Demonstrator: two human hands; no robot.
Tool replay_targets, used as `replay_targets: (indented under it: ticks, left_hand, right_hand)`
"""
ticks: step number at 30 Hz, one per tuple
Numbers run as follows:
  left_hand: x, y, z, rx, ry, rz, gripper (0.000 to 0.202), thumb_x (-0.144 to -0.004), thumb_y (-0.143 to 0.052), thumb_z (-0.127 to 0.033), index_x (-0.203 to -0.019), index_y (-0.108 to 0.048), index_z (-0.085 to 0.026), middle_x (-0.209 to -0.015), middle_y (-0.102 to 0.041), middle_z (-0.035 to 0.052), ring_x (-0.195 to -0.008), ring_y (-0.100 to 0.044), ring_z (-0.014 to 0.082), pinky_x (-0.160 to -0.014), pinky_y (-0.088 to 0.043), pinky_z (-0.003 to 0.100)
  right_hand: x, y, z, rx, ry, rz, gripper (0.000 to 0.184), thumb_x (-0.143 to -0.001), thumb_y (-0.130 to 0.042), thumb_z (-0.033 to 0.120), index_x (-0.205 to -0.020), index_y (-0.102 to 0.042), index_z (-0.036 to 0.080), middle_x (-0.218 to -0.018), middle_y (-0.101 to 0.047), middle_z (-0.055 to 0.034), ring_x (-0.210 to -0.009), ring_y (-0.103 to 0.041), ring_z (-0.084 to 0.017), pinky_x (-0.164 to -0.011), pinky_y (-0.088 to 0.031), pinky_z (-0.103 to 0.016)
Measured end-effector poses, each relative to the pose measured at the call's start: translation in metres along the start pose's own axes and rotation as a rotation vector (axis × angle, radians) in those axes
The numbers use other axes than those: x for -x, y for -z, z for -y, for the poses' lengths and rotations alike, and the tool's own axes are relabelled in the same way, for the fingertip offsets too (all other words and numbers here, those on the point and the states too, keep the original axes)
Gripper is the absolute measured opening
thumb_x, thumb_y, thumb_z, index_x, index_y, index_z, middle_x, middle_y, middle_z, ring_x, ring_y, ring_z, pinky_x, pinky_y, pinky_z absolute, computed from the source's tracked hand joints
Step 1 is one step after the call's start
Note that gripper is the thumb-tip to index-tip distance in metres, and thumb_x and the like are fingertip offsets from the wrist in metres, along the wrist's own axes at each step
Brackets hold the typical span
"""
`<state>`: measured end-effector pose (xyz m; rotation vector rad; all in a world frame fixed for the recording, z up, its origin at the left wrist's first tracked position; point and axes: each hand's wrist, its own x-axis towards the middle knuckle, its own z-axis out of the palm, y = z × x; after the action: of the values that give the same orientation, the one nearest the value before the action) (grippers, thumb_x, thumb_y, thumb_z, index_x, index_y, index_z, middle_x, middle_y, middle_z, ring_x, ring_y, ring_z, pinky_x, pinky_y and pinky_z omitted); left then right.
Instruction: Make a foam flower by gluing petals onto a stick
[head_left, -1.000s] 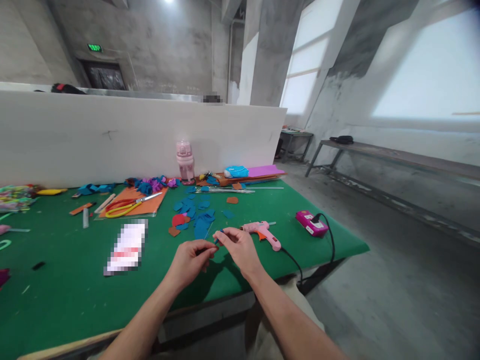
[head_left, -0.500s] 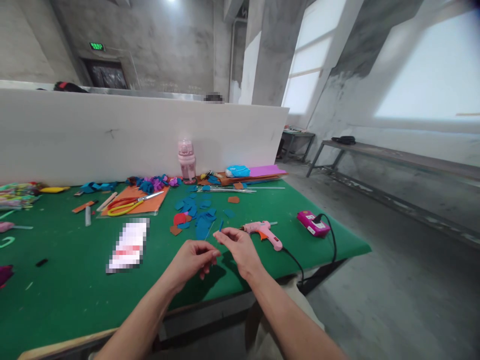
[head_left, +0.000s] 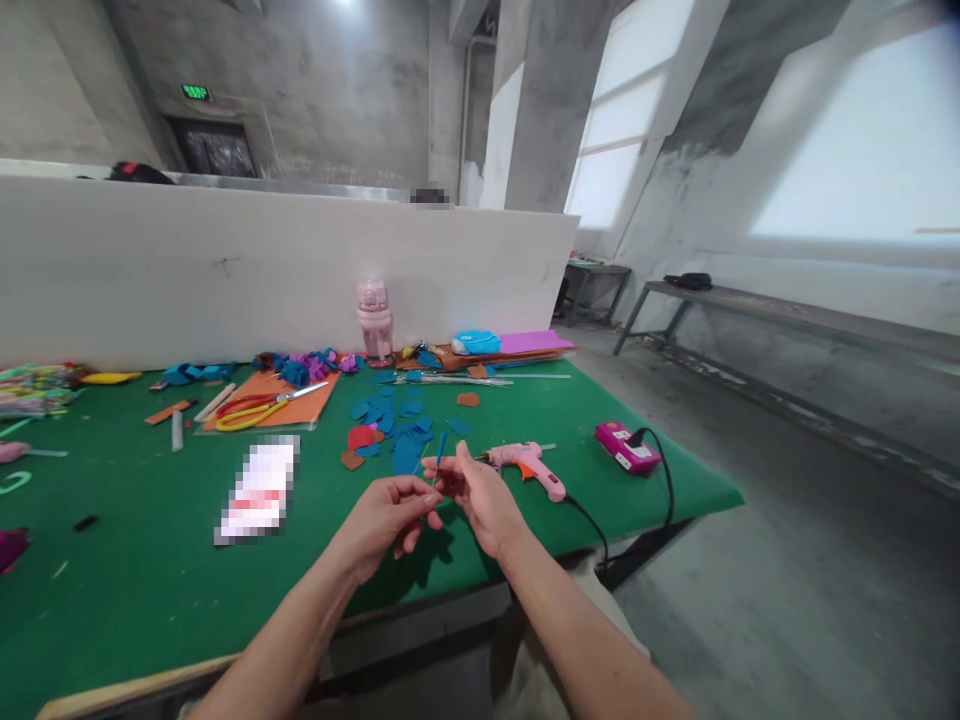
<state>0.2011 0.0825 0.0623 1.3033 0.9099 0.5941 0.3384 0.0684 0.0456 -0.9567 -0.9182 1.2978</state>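
Observation:
My left hand [head_left: 390, 515] is closed in a pinch on a thin stem with a blue wrapped tip [head_left: 440, 446], which stands nearly upright. Beside it, my right hand [head_left: 480, 497] has its thumb raised apart from its fingers, which reach behind the stem; whether they touch it is not clear. Several blue petal-like pieces [head_left: 409, 440] lie just beyond both hands, with a red piece [head_left: 360, 437] and brown pieces [head_left: 351, 460] among them. A pink glue gun [head_left: 529, 464] rests on the table right of my right hand.
The green table [head_left: 150, 580] also bears scissors [head_left: 262, 410] on an orange sheet, a pixelated white item [head_left: 259, 490], a pink bottle [head_left: 374, 325] and thin wires [head_left: 465, 380]. A magenta power box [head_left: 627, 447] sits at right with a cable. A white panel [head_left: 285, 270] stands behind.
My right thumb and fingers have parted from the blue-tipped stem. The stem is now more upright and in my left fingers, which have shifted slightly right.

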Motion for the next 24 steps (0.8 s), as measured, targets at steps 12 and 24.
replay_targets:
  ticks: [12, 24]
  left_hand:
    - [-0.001, 0.001, 0.003, -0.071, -0.047, 0.022, 0.03, -0.068, -0.058, -0.041, -0.065, -0.058, -0.012, -0.059, -0.063, 0.003, -0.032, -0.035, 0.0028, -0.033, -0.02, 0.017]
    - [-0.003, 0.018, 0.002, -0.456, -0.202, -0.106, 0.033, -0.071, -0.054, -0.04, -0.051, -0.06, -0.015, -0.053, -0.058, 0.0023, -0.048, -0.047, 0.0095, -0.047, -0.035, 0.021]
  right_hand:
    - [-0.01, 0.004, -0.002, 0.058, 0.207, -0.33, 0.026, -0.068, -0.061, 0.04, -0.07, -0.067, 0.015, -0.069, -0.064, -0.0037, -0.064, -0.055, -0.013, -0.065, -0.045, -0.027]
    - [-0.017, 0.028, 0.009, -0.143, 0.196, -0.402, 0.024, -0.066, -0.065, 0.039, -0.071, -0.066, 0.015, -0.067, -0.061, -0.0018, -0.062, -0.054, -0.01, -0.065, -0.044, -0.025]
